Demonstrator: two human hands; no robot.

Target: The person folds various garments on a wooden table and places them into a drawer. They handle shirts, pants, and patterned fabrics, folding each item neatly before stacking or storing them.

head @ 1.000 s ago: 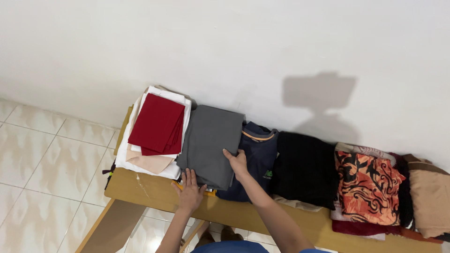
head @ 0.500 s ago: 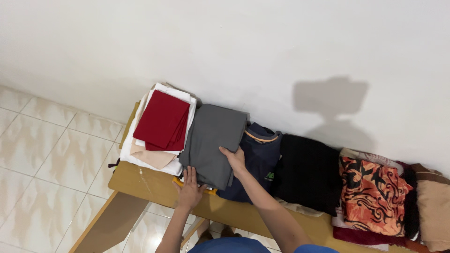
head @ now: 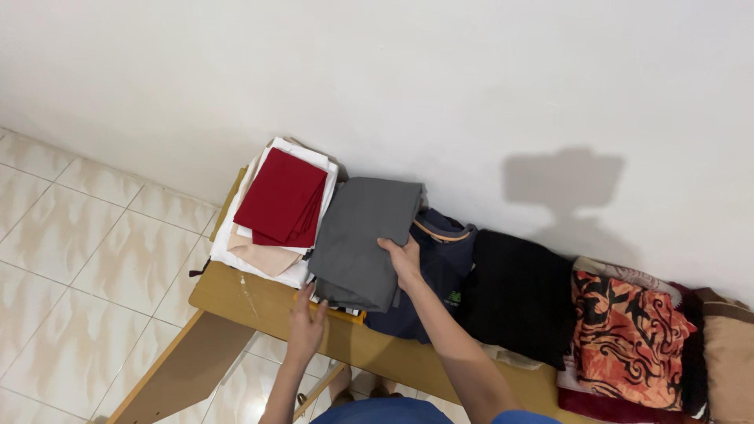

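Right hand (head: 404, 259) now grips the folded grey garment (head: 363, 239), raising its near edge, while the left hand (head: 306, 323), fingers open and empty, has slipped back onto the table (head: 236, 294).

- Folded clothes lie in a row along the counter (head: 236, 294), against the wall (head: 440, 86).
- Cloth stack (head: 279, 212) leftmost; trousers (head: 363, 235) right of it, overlapping the polo (head: 440, 267).
- Sweater (head: 514, 294) lies right of the polo; patterned cloth (head: 628, 338) further right.
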